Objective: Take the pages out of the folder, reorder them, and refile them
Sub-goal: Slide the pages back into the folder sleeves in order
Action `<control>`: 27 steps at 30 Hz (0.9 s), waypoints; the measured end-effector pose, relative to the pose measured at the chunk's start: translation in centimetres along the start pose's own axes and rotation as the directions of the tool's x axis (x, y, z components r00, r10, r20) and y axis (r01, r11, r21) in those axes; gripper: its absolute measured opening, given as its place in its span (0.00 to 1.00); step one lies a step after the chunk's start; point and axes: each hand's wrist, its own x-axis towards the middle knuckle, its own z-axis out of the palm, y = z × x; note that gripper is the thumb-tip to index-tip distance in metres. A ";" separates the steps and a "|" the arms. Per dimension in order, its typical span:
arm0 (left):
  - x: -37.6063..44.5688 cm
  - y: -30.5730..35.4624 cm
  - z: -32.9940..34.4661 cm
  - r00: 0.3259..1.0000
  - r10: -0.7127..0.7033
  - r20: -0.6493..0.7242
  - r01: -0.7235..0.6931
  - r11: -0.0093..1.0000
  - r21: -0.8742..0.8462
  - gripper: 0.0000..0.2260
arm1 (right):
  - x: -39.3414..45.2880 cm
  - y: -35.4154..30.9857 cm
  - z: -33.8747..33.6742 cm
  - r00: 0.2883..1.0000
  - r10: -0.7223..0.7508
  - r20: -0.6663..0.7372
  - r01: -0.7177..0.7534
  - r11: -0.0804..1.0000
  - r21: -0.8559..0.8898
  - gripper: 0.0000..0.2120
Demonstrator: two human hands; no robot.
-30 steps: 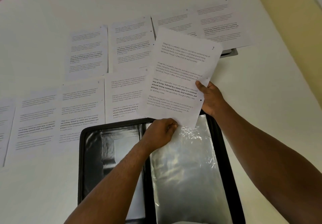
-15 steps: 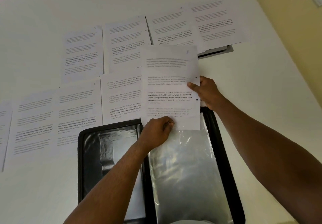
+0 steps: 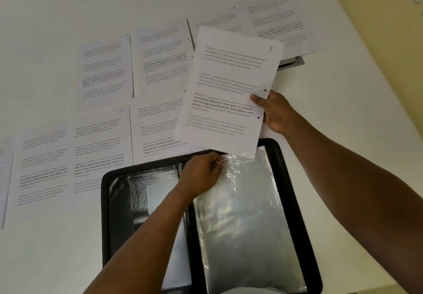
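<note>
Right grip pinches right edge of printed page, tilted, lifted above open black folder; left grip pinches top of clear sleeve just below page; other pages spread on worktop left of grips

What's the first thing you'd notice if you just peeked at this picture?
A printed page held up in the middle by the right hand, tilted above the open black folder. The left hand pinches the top of a shiny plastic sleeve in the folder. Other pages lie in rows on the white table.
</note>
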 end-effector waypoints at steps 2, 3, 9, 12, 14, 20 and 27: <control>0.1 0.1 0.1 1.000 0.008 -0.001 -0.008 1.000 -0.017 0.05 | 0.0 0.2 0.6 1.000 -0.016 -0.017 0.016 1.000 0.024 0.08; 0.1 0.2 0.2 1.000 0.011 -0.001 -0.011 0.999 -0.033 0.05 | -0.1 0.4 0.8 0.999 -0.024 -0.026 0.025 0.999 0.046 0.08; 0.3 0.3 0.6 0.999 0.028 -0.020 -0.030 0.997 -0.070 0.08 | -0.3 1.7 1.4 0.997 -0.050 -0.056 0.055 0.995 0.087 0.08; 0.3 0.2 0.7 0.999 0.032 -0.014 -0.033 0.997 -0.073 0.08 | -0.5 2.3 1.0 0.996 -0.057 -0.068 0.060 0.997 0.048 0.08; 0.2 0.2 0.6 0.999 0.042 -0.010 -0.043 0.996 -0.084 0.09 | -0.5 2.4 0.8 0.995 -0.061 -0.082 0.064 0.997 0.039 0.08; 0.2 0.4 0.6 0.999 0.048 -0.005 -0.048 0.995 -0.087 0.07 | -0.5 2.4 1.2 0.995 -0.069 -0.077 0.077 0.991 0.112 0.09; 0.0 0.3 0.5 0.999 0.048 -0.004 -0.048 0.991 -0.125 0.06 | -0.8 2.8 1.8 1.000 -0.002 -0.025 0.003 0.999 0.037 0.08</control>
